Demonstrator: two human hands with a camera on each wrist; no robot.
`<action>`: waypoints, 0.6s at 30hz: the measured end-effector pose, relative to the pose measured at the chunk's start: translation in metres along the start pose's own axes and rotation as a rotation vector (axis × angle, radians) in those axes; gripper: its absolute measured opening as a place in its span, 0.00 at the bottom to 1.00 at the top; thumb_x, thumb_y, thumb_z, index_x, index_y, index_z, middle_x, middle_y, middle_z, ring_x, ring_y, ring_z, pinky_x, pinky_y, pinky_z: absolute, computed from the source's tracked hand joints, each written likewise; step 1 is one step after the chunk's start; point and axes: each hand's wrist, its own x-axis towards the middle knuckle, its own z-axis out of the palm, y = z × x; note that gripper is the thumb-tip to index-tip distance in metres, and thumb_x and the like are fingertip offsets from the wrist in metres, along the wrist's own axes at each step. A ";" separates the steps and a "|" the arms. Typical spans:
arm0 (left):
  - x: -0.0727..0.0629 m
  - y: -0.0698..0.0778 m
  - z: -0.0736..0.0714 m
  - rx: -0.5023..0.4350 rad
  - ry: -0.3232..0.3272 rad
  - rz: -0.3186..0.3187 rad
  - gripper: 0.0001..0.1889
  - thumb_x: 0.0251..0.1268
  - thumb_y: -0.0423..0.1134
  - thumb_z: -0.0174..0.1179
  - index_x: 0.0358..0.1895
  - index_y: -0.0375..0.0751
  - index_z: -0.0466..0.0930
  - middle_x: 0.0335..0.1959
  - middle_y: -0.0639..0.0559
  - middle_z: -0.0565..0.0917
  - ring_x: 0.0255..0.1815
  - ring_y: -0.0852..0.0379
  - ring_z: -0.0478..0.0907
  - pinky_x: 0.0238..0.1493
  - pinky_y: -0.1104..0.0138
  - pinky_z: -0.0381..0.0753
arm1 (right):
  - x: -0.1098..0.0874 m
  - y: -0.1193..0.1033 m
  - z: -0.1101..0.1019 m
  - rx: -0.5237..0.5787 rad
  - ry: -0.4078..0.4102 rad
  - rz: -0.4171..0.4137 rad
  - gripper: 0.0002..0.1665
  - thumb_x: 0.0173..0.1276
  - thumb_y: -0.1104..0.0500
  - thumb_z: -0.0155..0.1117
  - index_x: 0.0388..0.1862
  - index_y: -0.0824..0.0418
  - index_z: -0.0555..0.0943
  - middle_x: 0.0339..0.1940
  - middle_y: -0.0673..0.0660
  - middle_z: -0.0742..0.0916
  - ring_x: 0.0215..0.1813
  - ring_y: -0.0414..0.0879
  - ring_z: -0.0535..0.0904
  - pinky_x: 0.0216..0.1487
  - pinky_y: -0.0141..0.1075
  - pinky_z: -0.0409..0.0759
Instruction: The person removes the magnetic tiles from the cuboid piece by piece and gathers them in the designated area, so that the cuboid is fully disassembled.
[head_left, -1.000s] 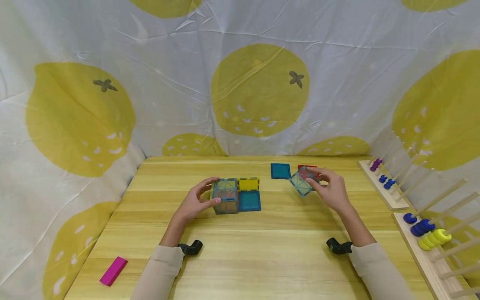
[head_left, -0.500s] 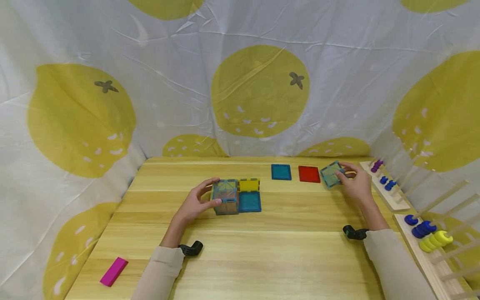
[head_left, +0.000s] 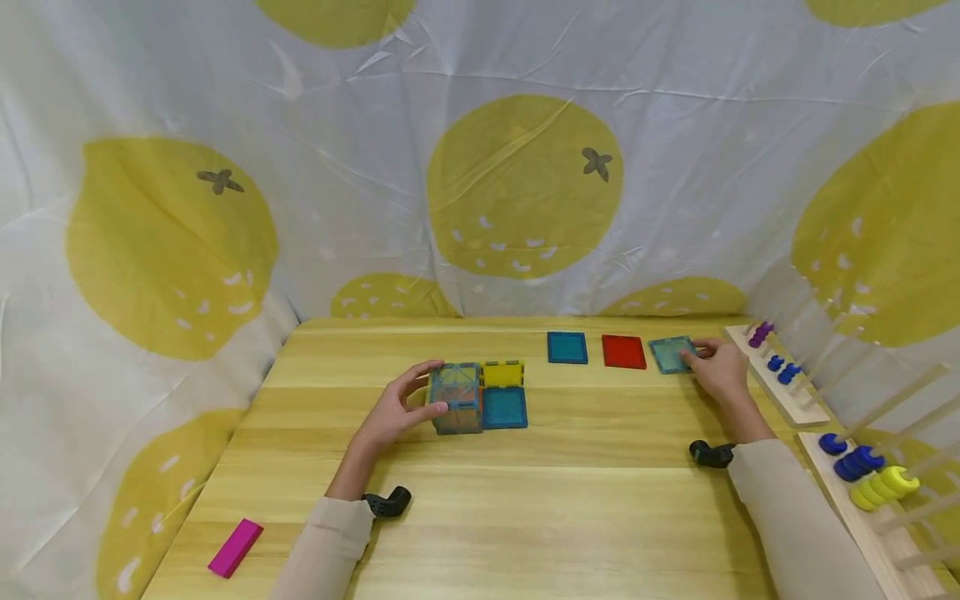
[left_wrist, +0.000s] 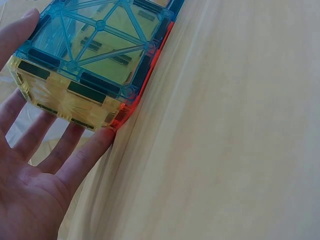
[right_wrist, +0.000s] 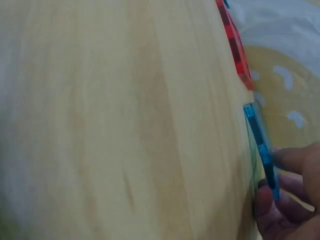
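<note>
Hands well apart. Left hand (head_left: 393,412) grips see-through blue-topped plastic cube (head_left: 457,404). Right hand (head_left: 722,367) pinches translucent light-blue square plastic tile (head_left: 667,353), red square plastic tile (head_left: 624,352) just inward of it. I'd hold cube steady, level pinched tile, release without dragging.

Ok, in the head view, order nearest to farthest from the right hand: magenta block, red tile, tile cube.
1. Red tile: left of the right hand.
2. Tile cube: farther left, in the left hand.
3. Magenta block: lower left.
</note>
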 end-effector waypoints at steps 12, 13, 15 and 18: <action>-0.001 0.001 0.001 0.005 0.008 0.015 0.35 0.70 0.34 0.68 0.78 0.51 0.66 0.81 0.48 0.62 0.80 0.32 0.57 0.65 0.39 0.77 | 0.003 -0.008 0.000 -0.089 0.017 -0.021 0.27 0.73 0.52 0.66 0.53 0.78 0.83 0.48 0.74 0.87 0.53 0.70 0.81 0.55 0.60 0.79; -0.001 0.001 0.001 0.006 0.008 0.014 0.35 0.70 0.35 0.68 0.78 0.51 0.66 0.81 0.48 0.62 0.80 0.32 0.57 0.65 0.39 0.77 | 0.002 -0.008 0.000 -0.086 0.011 -0.010 0.27 0.74 0.51 0.65 0.54 0.77 0.83 0.48 0.75 0.87 0.53 0.70 0.81 0.56 0.60 0.79; -0.001 0.001 0.001 0.008 0.008 0.011 0.35 0.69 0.35 0.68 0.77 0.52 0.66 0.81 0.48 0.62 0.80 0.33 0.57 0.65 0.39 0.77 | 0.000 -0.008 -0.001 -0.079 0.005 0.009 0.29 0.75 0.50 0.64 0.56 0.77 0.81 0.50 0.76 0.85 0.54 0.70 0.80 0.55 0.59 0.80; -0.002 0.002 0.001 0.009 0.008 0.003 0.35 0.69 0.36 0.69 0.77 0.54 0.66 0.81 0.50 0.62 0.80 0.33 0.57 0.65 0.38 0.76 | -0.005 -0.009 -0.002 -0.063 0.008 0.016 0.31 0.76 0.48 0.62 0.59 0.76 0.79 0.52 0.75 0.83 0.54 0.68 0.78 0.54 0.58 0.79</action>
